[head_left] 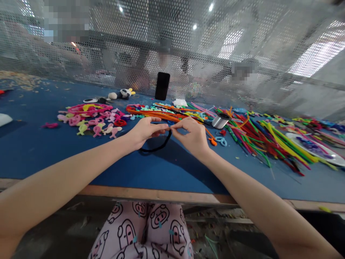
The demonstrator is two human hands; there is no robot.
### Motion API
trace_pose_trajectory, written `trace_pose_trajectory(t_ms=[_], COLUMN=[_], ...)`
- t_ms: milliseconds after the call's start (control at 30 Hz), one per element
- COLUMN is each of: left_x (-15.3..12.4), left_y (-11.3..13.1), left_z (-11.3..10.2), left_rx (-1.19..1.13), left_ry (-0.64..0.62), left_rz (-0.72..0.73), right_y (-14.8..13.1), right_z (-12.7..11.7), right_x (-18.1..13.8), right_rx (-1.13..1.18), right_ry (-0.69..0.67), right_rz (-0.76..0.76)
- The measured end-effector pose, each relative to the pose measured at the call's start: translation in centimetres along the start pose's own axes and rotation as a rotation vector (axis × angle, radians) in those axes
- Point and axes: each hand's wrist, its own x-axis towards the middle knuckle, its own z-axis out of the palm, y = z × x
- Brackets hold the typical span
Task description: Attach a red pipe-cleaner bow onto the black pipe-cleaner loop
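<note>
Over the blue table, a black pipe cleaner [159, 148] hangs in a curve from my fingertips. My left hand [148, 130] pinches it between thumb and fingers, palm turned inward. Close beside, my right hand [190, 133] grips the same piece near its end with thumb and index finger; the fingertips of both hands almost meet. Just behind the hands lie orange pipe cleaners [169, 116]. Left of them sits a pile of pink and yellow twisted pipe-cleaner shapes [98, 120]. The exact spot where the fingers pinch is too small to make out.
A phone [162, 86] leans against the perforated metal screen [107, 46]. Right of my hands are a wire spool [220, 121], many coloured pipe cleaners [258, 138] and a white plate [338, 158]. A small panda figure [124, 94] lies at the back. The table's wooden edge [151, 193] runs in front.
</note>
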Motion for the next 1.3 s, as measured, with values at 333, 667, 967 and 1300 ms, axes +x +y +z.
trace_pose_trajectory(t_ms=[333, 667, 967, 1300], left_x=[0.05, 0.34, 0.49, 0.46], left_y=[-0.05, -0.56, -0.65, -0.05], left_z=[-0.15, -0.27, -0.05, 0.11], left_rx=[0.019, 0.103, -0.084, -0.174], left_ry=[0.025, -0.009, -0.030, 0.026], left_rz=[0.025, 0.173, 0.206, 0.176], right_y=[-0.11, -0.08, -0.57, -0.65], right_z=[0.02, 0.16, 0.44, 0.52], right_x=[0.07, 0.05, -0.07, 0.03], right_rx=[0.007, -0.002, 0.239, 0.352], right_ry=[-0.065, -0.054, -0.028, -0.015], right_rz=[0.001, -0.084, 0.144, 0.253])
